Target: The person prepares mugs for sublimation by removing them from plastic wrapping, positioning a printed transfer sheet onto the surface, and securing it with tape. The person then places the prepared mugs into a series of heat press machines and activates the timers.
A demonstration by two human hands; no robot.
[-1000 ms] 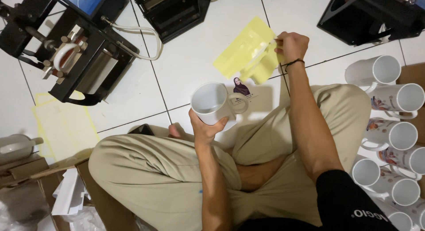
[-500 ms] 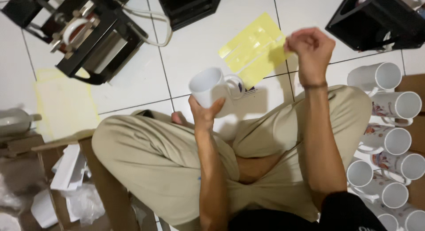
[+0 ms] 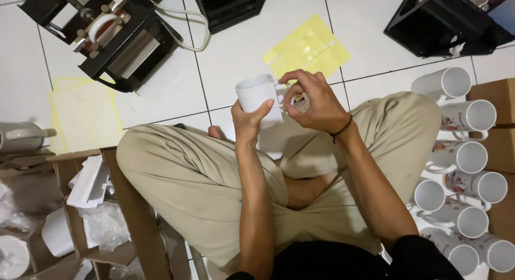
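Far left: cardboard box [image 3: 115,205] with white packing paper, on the white tiled floor [image 3: 236,49]. Above it a pale yellow sheet [image 3: 86,116] lies flat on the floor, just beside a black mug press [image 3: 115,33] with a white cable. Person sits cross-legged in beige trousers [image 3: 182,178].

Centre: left hand [image 3: 248,119] holds a white mug [image 3: 260,97] from below, fingers wrapped closed around its body, mug upright, lifted above the knees. Right hand [image 3: 314,103] touches the mug at its handle side, fingers pinched closed on a small printed piece [image 3: 299,103] against the mug; cannot tell if it is stuck on. Black band on the right wrist. Behind the hands, yellow tape strips [image 3: 308,46] on the floor.

Right: second black press [image 3: 445,20] at the top; a cluster of white mugs [image 3: 466,151] lying on their sides, some with printed pictures, next to a brown box [image 3: 501,105].
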